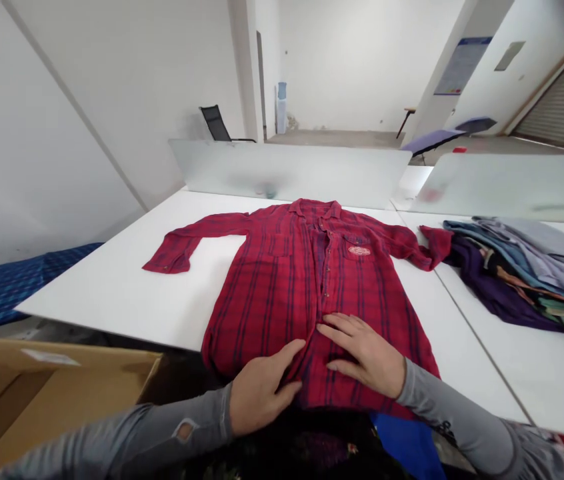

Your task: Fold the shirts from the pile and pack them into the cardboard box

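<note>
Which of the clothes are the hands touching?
The red checked shirt, spread flat; both hands rest on its hem. The folded pile lies untouched at the right.

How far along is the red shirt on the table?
Done: the red plaid shirt lies flat, face up and buttoned on the white table, sleeves spread. In hand: left hand and right hand press flat on its lower hem. Left: no fold shows yet; a pile of clothes lies to the right.

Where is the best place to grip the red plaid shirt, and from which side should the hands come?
Probably the near hem of the red plaid shirt, from the person's own side. It lies flat, front up, collar far away; the hem hangs over the table edge, right under the left hand and right hand.
</note>
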